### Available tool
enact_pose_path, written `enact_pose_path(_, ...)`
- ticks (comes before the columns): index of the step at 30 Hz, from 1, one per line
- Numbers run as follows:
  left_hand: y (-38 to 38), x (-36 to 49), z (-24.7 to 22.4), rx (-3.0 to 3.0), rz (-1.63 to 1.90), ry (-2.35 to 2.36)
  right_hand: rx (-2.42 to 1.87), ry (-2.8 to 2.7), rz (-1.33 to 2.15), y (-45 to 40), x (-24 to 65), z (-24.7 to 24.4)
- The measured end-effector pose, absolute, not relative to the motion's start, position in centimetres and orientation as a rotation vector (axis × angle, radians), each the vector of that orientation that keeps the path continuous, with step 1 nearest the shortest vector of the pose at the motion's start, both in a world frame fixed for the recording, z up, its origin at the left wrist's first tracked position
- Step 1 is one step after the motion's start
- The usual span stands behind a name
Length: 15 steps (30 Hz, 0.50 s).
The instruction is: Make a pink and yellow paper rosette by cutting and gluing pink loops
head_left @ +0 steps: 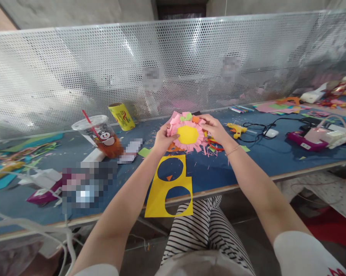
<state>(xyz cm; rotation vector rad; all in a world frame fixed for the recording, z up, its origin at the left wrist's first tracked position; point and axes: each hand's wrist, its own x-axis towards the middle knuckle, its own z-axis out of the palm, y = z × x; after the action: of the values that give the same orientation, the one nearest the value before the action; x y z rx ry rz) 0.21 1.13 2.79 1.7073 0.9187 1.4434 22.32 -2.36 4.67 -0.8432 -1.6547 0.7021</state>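
Observation:
Between my hands is a paper flower (188, 135) with a round yellow centre, a fringed pink rim, and green and orange paper bits along its top edge. My left hand (163, 137) pinches its left side, the thumb resting on the front near the yellow disc. At the upper right edge my right hand (215, 129) grips it, fingers closed by the orange piece. Below the flower lies a yellow sheet (155, 193) with two round holes cut out, its lower part hanging over the table edge. A small orange triangle (169, 178) shows at the upper hole.
A drink cup (105, 134) with a red straw and a yellow cardboard tube (121, 116) stand at left. A yellow glue gun (236, 130) with a black cord and a purple power strip (307, 140) lie at right. Behind rises a perforated metal screen (104, 69).

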Motion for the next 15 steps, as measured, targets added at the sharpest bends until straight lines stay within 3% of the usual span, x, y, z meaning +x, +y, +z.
enact_pose_path(15,0.93,0.61,2.11,1.576,1.352,0.739,-0.86,-1.48,0.817,-2.0,22.0,4.43)
